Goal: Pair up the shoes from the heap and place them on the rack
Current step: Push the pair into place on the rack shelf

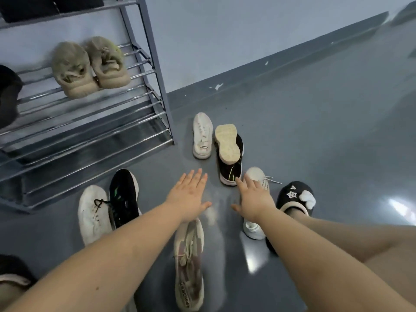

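Both my hands reach forward over the floor with straight fingers and hold nothing. My left hand [188,195] hovers above a worn cream sneaker [189,264]. My right hand [253,200] is over a white laced sneaker [256,176], its fingertips close to a black sneaker [230,170]. An upturned shoe with a tan sole [227,143] lies on that black sneaker. A white sneaker [202,136] stands beside them. Left of my arm lie a white sneaker [93,212] and a black sneaker [123,197]. A beige pair [90,66] sits on the metal rack [155,70].
A black slipper with white stars [296,198] is on a foot at the right. Dark shoes sit on the rack's top shelf [29,7] and left edge [9,95]. The rack's lower shelves [90,149] hold nothing. The grey wall [225,41] runs behind.
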The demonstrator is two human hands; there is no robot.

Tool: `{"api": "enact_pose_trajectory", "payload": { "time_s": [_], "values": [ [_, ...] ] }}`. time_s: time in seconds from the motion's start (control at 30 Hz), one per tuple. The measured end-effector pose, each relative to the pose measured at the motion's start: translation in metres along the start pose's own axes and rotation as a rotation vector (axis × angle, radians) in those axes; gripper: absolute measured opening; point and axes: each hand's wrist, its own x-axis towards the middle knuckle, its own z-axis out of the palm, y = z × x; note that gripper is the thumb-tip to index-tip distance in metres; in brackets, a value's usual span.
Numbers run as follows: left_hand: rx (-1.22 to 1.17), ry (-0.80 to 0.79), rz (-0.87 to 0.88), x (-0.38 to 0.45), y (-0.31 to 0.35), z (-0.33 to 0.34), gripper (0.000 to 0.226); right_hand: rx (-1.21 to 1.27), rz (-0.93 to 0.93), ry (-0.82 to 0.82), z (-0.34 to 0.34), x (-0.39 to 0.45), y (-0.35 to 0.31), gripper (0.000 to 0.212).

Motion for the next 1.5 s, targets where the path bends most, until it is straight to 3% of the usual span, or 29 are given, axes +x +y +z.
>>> {"api": "enact_pose_trajectory", "payload": {
  "time_s": [0.37,0.57,0.8,1.07,1.23,1.3,1.37,1.47,1.5],
  "values": [
    [-0.003,-0.164,0.032,0.044,0.038,0.033,0.076,-0.078,0.162,-0.102,0.03,0.016,0.076,0.083],
    [-0.033,-0.216,0.057,0.079,0.054,0.047,0.075,0.013,0.166,-0.138,0.036,0.048,0.083,0.084],
    [-0.181,-0.301,0.021,0.123,0.059,0.062,0.068,0.412,0.357,-0.249,0.078,0.076,0.091,0.085],
    [-0.441,-0.442,-0.09,0.166,0.088,0.099,0.059,0.665,0.467,-0.168,0.099,0.091,0.101,0.074],
    [-0.812,-0.37,-0.281,0.165,0.108,0.105,0.028,0.802,0.516,-0.099,0.1,0.09,0.101,0.07],
    [-0.911,-0.338,-0.33,0.156,0.102,0.101,0.02,0.93,0.579,-0.1,0.102,0.084,0.094,0.055],
    [-0.941,-0.321,-0.33,0.143,0.091,0.096,0.02,1.102,0.657,-0.096,0.104,0.077,0.084,0.024],
    [-0.94,-0.287,-0.306,0.119,0.073,0.087,0.02,1.278,0.664,-0.076,0.093,0.06,0.06,0.009],
    [-0.948,-0.267,-0.303,0.11,0.067,0.084,0.019,1.315,0.654,-0.075,0.088,0.054,0.052,0.02]
  ]
}}
